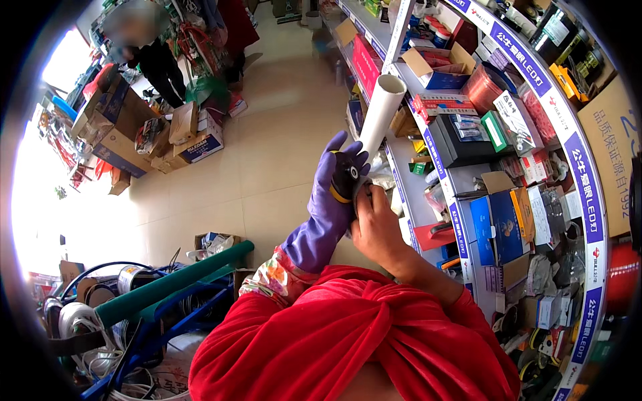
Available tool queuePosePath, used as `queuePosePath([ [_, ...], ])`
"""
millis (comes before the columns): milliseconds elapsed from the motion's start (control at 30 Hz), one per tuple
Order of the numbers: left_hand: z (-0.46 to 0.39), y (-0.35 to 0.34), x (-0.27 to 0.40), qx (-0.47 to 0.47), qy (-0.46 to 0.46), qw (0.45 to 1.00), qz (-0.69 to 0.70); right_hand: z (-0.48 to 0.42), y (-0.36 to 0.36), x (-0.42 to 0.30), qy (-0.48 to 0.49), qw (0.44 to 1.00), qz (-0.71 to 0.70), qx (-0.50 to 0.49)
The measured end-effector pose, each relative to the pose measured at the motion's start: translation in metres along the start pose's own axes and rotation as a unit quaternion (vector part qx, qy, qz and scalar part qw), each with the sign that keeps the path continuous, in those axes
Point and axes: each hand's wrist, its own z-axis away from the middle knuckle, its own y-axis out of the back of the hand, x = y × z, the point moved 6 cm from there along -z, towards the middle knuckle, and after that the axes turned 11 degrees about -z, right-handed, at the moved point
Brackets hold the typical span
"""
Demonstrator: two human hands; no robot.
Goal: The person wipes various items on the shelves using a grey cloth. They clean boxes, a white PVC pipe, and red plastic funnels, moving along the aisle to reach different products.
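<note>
My left hand (326,195) wears a purple rubber glove with a flowered cuff. It grips a round black item (345,175) with a yellow rim and a pale ring at its centre; the exact kind is unclear. Bare, my right hand (373,218) pinches what looks like a dark grey cloth (359,193) against the item's lower right side. My fingers hide much of that cloth. Just beyond both hands a white plastic pipe (382,110) rises beside the shelving, its open end uppermost.
Shelving (454,200) packed with boxes runs along my right. At lower left, a green tube (175,283) lies across a blue metal frame (165,341) among coiled cables. Cardboard boxes (193,133) and a person (158,67) are across the tiled floor (271,150).
</note>
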Motion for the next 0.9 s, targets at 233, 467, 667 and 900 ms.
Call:
queuePosePath([
  [233,-0.012,-0.002,-0.008,-0.023,-0.03,0.992,-0.122,-0.015,0.046,-0.014,0.103,0.984,-0.095,0.111],
  [467,-0.018,-0.015,-0.004,-0.062,0.004,0.997,-0.048,-0.03,0.024,-0.034,0.185,0.974,0.074,0.105],
  [667,-0.009,-0.032,0.017,-0.078,0.063,0.993,0.059,-0.008,0.021,-0.035,0.221,0.972,0.058,0.057],
  [900,-0.012,-0.014,0.027,-0.127,0.078,0.975,0.162,-0.014,0.035,0.037,0.132,0.983,0.118,0.057],
])
